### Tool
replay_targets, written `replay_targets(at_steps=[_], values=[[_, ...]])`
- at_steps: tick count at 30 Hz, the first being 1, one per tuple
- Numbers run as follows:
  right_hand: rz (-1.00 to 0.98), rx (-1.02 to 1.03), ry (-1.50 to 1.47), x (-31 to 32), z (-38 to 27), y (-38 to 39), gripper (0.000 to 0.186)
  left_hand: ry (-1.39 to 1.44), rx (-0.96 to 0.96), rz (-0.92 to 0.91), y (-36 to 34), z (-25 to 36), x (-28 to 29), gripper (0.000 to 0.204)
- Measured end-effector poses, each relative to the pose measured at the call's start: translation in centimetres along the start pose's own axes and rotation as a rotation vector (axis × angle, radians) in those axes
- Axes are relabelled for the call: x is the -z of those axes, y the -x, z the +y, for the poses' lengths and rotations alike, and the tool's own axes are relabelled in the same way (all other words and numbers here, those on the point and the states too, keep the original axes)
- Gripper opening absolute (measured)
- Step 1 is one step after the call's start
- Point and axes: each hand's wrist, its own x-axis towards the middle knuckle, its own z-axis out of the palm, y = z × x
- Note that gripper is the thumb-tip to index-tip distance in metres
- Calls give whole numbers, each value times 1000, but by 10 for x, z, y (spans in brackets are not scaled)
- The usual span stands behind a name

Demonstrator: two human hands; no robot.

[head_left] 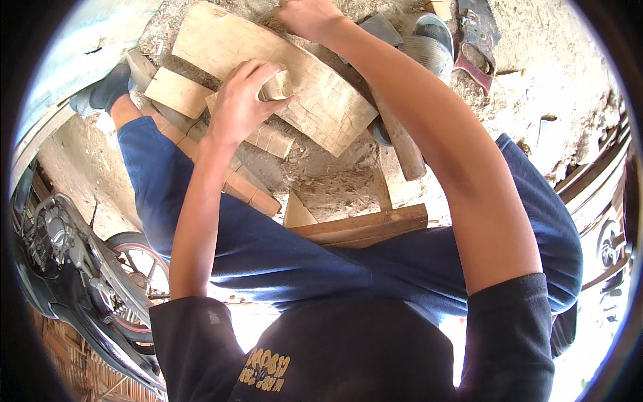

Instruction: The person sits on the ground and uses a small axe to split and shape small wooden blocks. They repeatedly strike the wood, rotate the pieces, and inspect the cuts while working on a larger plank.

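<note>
Pinching small wood block (278,86) between left hand (242,100) fingers

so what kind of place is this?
Likely an informal outdoor woodworking spot. The person sits over a dusty dirt floor, the left hand on a small pale wood piece atop a broad pale wooden slab; a parked motorcycle stands alongside.

Informal outdoor woodworking spot on bare, dusty ground (321,181). Rough-cut wooden blocks (177,90) and a large slab (281,74) lie at upper centre, offcut planks (362,224) at centre, and a parked motorcycle (87,268) stands at lower left.
</note>
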Motion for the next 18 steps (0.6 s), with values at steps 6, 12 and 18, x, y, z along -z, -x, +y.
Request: replay_targets(at_steps=[6, 12, 18], values=[[65, -78, -189, 16, -17, 10, 21, 38, 217, 96, -5, 9, -6, 46], [-125, -113, -102, 20, -11, 13, 25, -44, 356, 246, -3, 9, -11, 48], [-7, -13, 83, 27, -15, 25, 16, -100, 554, 357, 1, 30, -33, 52]])
